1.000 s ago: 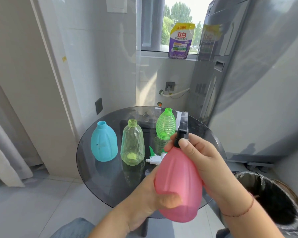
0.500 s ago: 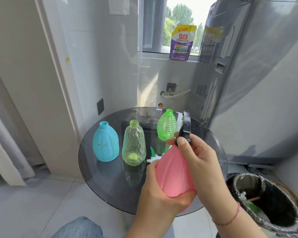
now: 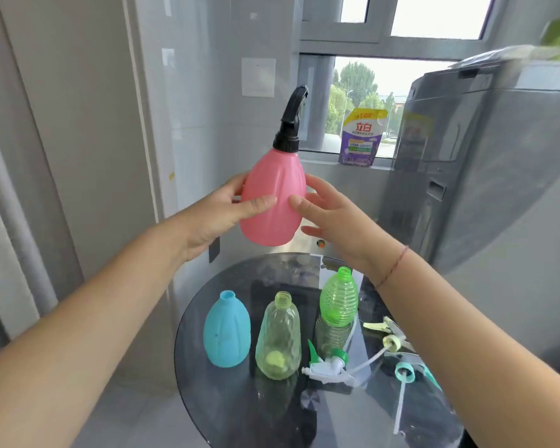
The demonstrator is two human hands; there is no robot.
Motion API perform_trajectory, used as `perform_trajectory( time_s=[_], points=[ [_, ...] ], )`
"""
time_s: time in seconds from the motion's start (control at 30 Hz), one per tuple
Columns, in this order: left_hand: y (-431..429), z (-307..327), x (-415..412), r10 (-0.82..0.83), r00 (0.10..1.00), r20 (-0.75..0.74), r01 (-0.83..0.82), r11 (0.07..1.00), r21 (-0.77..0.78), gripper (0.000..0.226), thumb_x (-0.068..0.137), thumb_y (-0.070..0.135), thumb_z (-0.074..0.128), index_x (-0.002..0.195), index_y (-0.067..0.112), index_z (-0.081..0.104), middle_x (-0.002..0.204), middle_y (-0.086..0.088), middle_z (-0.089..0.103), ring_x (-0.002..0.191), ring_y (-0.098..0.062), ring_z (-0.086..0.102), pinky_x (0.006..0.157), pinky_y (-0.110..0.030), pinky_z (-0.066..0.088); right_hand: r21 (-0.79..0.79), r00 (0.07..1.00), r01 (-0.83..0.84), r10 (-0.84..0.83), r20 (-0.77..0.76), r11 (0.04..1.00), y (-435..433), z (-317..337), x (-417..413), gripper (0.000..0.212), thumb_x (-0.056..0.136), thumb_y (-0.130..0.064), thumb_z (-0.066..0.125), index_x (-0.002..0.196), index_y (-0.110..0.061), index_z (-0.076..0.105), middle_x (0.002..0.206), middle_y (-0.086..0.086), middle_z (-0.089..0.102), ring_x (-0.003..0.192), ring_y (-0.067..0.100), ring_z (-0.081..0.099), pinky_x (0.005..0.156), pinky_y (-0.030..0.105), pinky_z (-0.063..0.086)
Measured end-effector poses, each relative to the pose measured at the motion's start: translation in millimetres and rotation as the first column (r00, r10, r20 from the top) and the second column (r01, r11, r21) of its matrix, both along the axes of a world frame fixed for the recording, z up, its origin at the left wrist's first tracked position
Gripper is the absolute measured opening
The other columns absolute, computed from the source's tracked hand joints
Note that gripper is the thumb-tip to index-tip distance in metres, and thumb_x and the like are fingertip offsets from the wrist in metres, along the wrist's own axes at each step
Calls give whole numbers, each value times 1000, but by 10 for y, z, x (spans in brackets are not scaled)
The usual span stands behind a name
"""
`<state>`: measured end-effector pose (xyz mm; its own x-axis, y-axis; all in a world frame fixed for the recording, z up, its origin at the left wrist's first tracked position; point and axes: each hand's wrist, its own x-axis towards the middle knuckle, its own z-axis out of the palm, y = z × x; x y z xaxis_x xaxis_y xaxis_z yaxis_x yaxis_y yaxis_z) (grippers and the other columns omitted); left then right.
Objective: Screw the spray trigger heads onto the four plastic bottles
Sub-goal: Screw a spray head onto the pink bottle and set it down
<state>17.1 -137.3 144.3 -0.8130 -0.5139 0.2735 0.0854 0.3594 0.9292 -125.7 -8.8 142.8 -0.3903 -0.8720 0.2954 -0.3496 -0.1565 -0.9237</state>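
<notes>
Above glass table (image 3: 240, 399): pink bottle (image 3: 272, 202) between both hands' fingers (image 3: 256, 203).

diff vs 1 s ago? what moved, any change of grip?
The pink bottle with its black trigger head went up and away from the body. The right hand left the collar and now touches the body; the left hand holds it. The blue bottle, clear bottle and green bottle stayed, uncapped.

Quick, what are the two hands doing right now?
Left hand: closed around the pink bottle, holding it up.
Right hand: open, fingers spread, touching the bottle's side without gripping it.
</notes>
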Motion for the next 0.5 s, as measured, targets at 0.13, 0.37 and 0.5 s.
perform_trajectory(
  time_s=[0.13,0.37,0.5],
  points=[
    [-729,-190,-152,12,992,126,-18,999,46,73,78,22,74,143,23,42,140,1,52,122,-19,57,105,-39,46,103,999,-31,28,36,994,-663,-270,-247,53,91,-16,62,140,-17,41,138,11,53,124,29,55,104,48,47],
    [-1194,-1404,-389,-39,975,218,-38,941,336,75,83,3,72,146,21,37,142,-5,47,125,-27,54,102,-46,49,323,976,-131,65,205,937,-1166,-1280,-602,39,90,-4,62,126,-16,55,117,12,60,105,28,64,92,42,56],
    [-1259,-1849,-462,-71,972,226,-28,913,407,74,80,3,75,143,23,41,130,0,53,112,-19,60,76,-28,60,408,972,-164,77,221,898,-1233,-1617,-703,38,91,-6,61,126,-20,55,111,7,62,105,23,63,83,29,57]
  ],
)
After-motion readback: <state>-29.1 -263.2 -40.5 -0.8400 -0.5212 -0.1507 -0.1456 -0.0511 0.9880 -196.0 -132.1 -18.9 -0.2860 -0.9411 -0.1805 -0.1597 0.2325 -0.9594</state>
